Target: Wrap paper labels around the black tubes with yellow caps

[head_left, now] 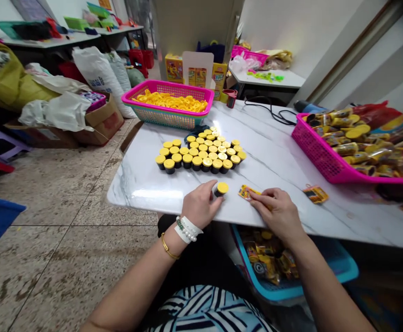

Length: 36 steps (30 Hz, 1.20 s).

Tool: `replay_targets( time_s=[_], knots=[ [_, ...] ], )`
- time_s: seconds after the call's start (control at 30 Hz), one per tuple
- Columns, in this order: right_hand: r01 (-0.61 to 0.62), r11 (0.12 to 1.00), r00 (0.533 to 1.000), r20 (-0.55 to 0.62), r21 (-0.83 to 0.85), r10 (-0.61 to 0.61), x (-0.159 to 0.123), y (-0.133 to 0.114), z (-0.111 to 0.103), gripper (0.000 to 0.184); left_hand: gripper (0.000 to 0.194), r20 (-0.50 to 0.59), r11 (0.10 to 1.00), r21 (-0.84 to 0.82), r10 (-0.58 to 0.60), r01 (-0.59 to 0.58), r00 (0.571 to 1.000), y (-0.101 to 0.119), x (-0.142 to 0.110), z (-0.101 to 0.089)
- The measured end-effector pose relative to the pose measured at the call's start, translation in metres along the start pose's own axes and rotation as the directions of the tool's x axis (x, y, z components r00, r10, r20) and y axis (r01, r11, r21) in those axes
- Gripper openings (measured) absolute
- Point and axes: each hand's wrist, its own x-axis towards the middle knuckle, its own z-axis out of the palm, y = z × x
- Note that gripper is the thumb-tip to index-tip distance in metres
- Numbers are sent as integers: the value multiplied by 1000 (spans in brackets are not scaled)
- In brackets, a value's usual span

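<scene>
A small black jar with a yellow lid (pixel 222 188) stands upright near the table's front edge. My left hand (pixel 201 203) curls around its left side, with fingers behind and the thumb in front. To the right, my right hand (pixel 279 212) pinches the corner of a small printed yellow packet (pixel 248 192) close to the tabletop. Beyond both hands, several more yellow-lidded black jars (pixel 203 151) stand bunched together. Another printed piece (pixel 316 194) lies on the table right of my right hand.
At the back, a pink basket (pixel 173 87) holds yellow pieces. A larger pink basket (pixel 321 161) of wrapped yellow items stands on the right. Below the edge sits a blue basket (pixel 346 269) of packed items. A black cable (pixel 270 107) lies near the wall.
</scene>
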Motion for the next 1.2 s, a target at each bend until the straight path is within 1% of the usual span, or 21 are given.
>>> replay_targets(
  time_s=[0.03,0.1,0.17,0.2,0.27,0.37,0.43,0.47,0.53,0.57,0.63,0.67,0.7,0.73,0.8,0.87,0.9,0.97,1.07,1.13,1.2],
  knots=[
    [2,1000,1000,18,27,-2,3,2,4,16,44,-30,999,-47,-2,0,1000,1,-4,-3],
    [6,999,1000,0,51,-6,4,-2,8,13,36,-96,985,-171,-53,36,994,7,-14,-8],
    [32,998,997,-70,59,-28,-1,-14,5,11,25,-104,933,-333,-184,140,977,17,-29,-10],
    [49,997,993,-112,66,-42,-5,-22,3,9,25,-53,886,-415,-250,206,967,22,-37,-10],
    [87,992,982,-177,88,-71,-14,-42,-2,8,29,106,768,-547,-331,333,938,32,-50,-7],
    [148,971,979,-167,189,-117,-28,-74,-7,16,38,302,607,-644,-357,466,884,36,-62,-3],
    [125,936,989,-113,329,-92,-35,-90,-8,23,34,348,564,-656,-365,503,863,33,-63,-6],
    [68,910,996,-73,409,-42,-37,-96,-8,30,31,358,567,-649,-363,508,861,30,-63,-10],
    [-125,813,992,65,568,107,-39,-101,-8,42,25,378,611,-615,-326,499,866,24,-62,-20],
    [-233,744,972,173,627,158,-38,-102,-8,41,23,398,644,-589,-296,489,868,22,-62,-25],
    [-392,631,910,384,670,158,-35,-104,-5,26,23,437,710,-522,-254,473,863,19,-64,-34],
    [-421,616,888,442,666,130,-33,-106,-2,24,24,433,735,-492,-258,467,864,19,-65,-37],
    [-416,630,884,454,656,111,-32,-108,0,27,25,400,746,-479,-283,462,872,19,-67,-39],
    [-386,662,899,423,642,113,-31,-111,3,31,25,346,742,-486,-322,462,881,19,-69,-40],
    [-302,733,947,283,609,154,-31,-117,10,33,24,206,709,-537,-416,457,886,22,-76,-43],
    [-237,781,971,162,577,175,-33,-124,15,33,25,89,693,-573,-478,438,874,25,-83,-46],
    [-208,799,978,123,565,167,-34,-127,17,34,25,56,699,-572,-487,428,871,27,-87,-47],
    [-140,824,990,70,549,122,-35,-133,18,33,24,17,712,-569,-490,412,872,28,-92,-48],
    [-49,841,999,37,539,34,-36,-139,17,33,24,15,659,-634,-511,404,859,25,-92,-47],
    [-6,850,999,40,527,-18,-35,-141,16,33,19,31,644,-660,-492,387,870,21,-87,-46],
    [21,859,997,53,511,-56,-33,-137,15,34,18,45,664,-649,-454,371,890,16,-81,-45]
  ],
)
